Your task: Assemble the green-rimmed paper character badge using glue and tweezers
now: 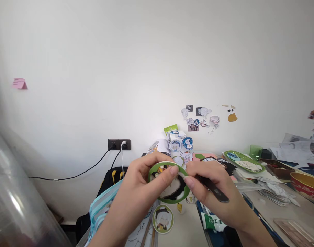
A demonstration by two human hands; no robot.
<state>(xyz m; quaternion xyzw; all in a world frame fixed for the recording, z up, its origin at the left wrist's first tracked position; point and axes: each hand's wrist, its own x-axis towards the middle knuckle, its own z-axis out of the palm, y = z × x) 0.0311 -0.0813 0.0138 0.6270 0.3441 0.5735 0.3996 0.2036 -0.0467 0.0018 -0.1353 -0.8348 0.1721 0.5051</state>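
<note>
My left hand (141, 185) is closed on a round green-rimmed badge (169, 190) with a cartoon figure, thumb across its face and fingers behind the rim. My right hand (213, 188) pinches the badge's right edge with thumb and forefinger and also grips a dark, slim tool (215, 190) that runs down to the right. The badge is held up above the desk (185, 230). A second green-rimmed badge (163, 218) with a white-haired cartoon figure lies flat on the desk just below the hands.
A pile of printed cartoon cut-outs and boxes (179, 142) stands behind the hands. A green dish (243, 160), paper stacks (265, 185) and a red-gold bowl (305, 183) lie right. Stickers (198, 118) dot the wall. A striped pouch (102, 207), black bag and wall socket (119, 144) are left.
</note>
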